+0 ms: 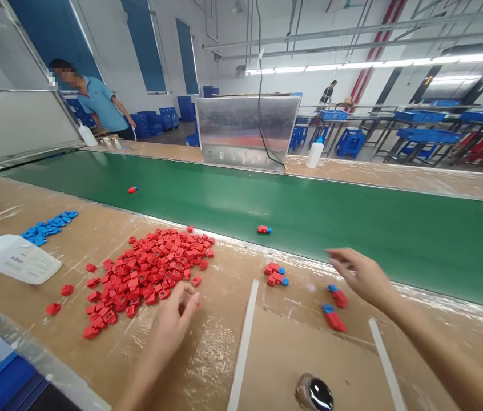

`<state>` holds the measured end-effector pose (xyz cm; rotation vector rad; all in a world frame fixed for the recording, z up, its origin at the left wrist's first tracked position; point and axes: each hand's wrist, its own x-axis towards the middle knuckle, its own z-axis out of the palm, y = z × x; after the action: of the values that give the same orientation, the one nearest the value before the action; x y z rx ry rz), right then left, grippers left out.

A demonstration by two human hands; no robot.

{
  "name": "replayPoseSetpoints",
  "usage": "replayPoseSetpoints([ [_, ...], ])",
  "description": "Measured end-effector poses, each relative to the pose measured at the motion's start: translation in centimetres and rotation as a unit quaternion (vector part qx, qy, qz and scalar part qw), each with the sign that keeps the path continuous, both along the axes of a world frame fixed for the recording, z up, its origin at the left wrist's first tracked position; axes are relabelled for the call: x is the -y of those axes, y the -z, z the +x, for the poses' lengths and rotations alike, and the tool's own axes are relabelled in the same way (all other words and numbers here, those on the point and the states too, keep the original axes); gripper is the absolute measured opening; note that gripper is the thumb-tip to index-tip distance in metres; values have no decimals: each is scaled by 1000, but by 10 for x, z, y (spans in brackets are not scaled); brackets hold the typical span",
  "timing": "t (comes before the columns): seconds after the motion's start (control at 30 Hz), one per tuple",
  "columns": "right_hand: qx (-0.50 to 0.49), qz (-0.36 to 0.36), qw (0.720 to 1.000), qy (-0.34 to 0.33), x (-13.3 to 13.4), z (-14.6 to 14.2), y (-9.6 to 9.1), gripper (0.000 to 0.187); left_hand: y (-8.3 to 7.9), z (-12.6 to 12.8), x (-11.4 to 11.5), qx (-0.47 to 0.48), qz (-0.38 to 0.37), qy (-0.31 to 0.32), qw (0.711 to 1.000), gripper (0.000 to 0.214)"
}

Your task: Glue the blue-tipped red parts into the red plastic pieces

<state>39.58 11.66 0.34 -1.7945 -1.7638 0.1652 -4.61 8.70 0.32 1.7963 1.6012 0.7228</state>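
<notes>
Two bare hands fill my remote feed above a cardboard-covered tabletop (280, 365). The left hand (170, 317) sits at the near right edge of a large heap of red plastic pieces (143, 279), its fingers (185, 299) drawn into a narrow curl; I cannot tell whether they pinch a piece. The right hand (363, 277) hovers with fingers loosely spread, showing nothing held, just above two red-and-blue assemblies (338, 297). To its left, a small cluster of red and blue pieces (276, 274) sits near the belt edge. Far left of the heap lie loose blue pieces (48, 228), beside a white squeeze bottle (14, 258). Beyond the tabletop runs a green conveyor belt (207, 200), carrying a lone red-and-blue piece (264, 229). At the far left, I can see a co-worker in a blue shirt (100, 103) standing beyond the belt.
</notes>
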Motion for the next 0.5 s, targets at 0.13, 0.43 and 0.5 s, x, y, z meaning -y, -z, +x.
replayPoseSetpoints([
  [0.13,4,-73,997,-11,-105,-50,26,29,16,10,38,150,-143,-18,978,53],
  [0.43,-2,-134,991,-3,-142,-84,42,13,23,25,70,291,-203,-28,934,52],
  [0.5,-26,-135,990,21,-119,-76,33,12,23,29,74,279,-190,-14,941,45],
])
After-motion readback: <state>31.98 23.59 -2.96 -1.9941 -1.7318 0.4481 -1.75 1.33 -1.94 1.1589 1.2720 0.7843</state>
